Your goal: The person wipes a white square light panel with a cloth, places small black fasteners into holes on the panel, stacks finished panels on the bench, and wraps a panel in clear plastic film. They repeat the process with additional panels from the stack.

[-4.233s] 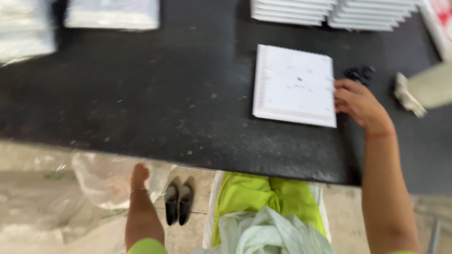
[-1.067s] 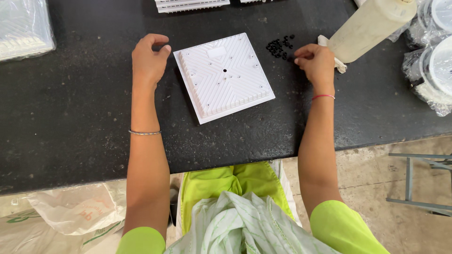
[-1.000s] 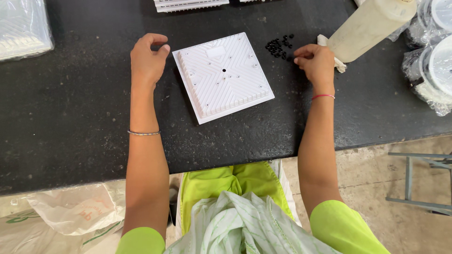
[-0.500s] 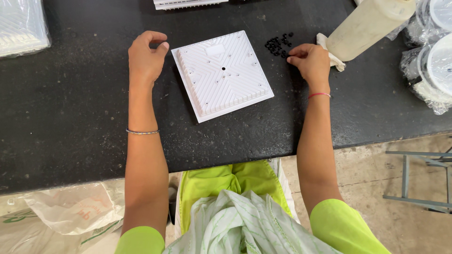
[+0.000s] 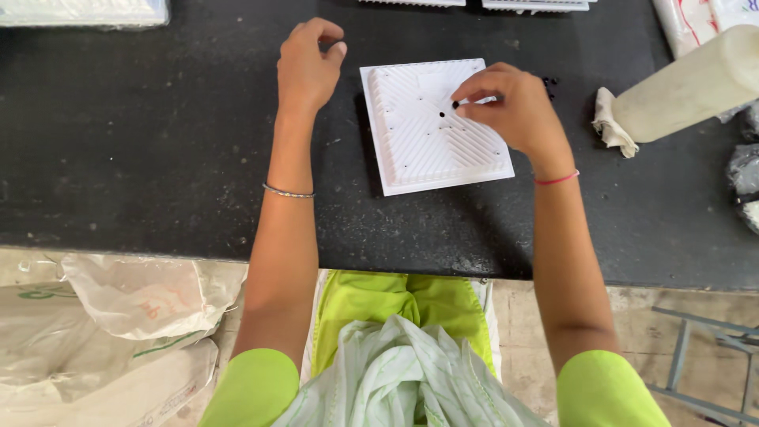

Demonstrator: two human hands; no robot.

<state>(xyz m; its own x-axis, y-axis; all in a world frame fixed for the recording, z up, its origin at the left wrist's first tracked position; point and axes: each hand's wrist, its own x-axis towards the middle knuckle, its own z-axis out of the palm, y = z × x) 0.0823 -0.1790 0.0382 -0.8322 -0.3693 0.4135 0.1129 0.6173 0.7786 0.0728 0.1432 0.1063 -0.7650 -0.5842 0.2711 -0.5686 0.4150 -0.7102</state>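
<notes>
Head view, right hand (image 5: 514,107) pinching bead (image 5: 455,104), white tray (image 5: 431,126)

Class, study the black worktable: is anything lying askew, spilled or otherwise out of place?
The white square panel lies slightly rotated, not square to the table edge. A few small black beads lie loose on the tabletop beyond the right hand. A crumpled cloth sits beside the pale bottle lying on its side.

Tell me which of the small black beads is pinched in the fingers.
The black bead at the right hand's fingertips, over the white square tray. The other beads lie loose on the black table, behind that hand.
</notes>
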